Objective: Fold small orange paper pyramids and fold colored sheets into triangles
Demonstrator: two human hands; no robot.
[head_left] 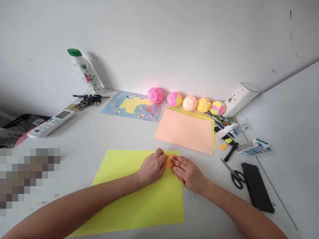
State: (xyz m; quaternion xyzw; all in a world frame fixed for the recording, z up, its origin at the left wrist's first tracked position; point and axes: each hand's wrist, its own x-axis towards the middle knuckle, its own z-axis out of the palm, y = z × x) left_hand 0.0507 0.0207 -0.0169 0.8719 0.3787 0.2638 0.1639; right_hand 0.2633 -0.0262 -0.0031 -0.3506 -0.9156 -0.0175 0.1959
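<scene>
A large sheet of yellow paper (pixel 147 202) lies on the table before me. Near its upper right corner is a small orange paper piece (pixel 169 161), partly hidden by my fingers. My left hand (pixel 153 167) is closed, its curled fingertips pressing on the left side of that piece. From the right, the fingers of my right hand (pixel 188 172) rest on the piece's other edge. A thin reddish stick, seemingly a pencil (pixel 184 183), shows under the right palm, mostly hidden by the hand.
Behind are stacked paper sheets (pixel 186 129), a blue printed card (pixel 132 106) and several faceted paper balls (pixel 189 103). Scissors (pixel 236 174), a phone (pixel 258 187) and a small box (pixel 253 147) lie right. A bottle (pixel 86 71), keys (pixel 89 99) and a remote (pixel 52 123) are left.
</scene>
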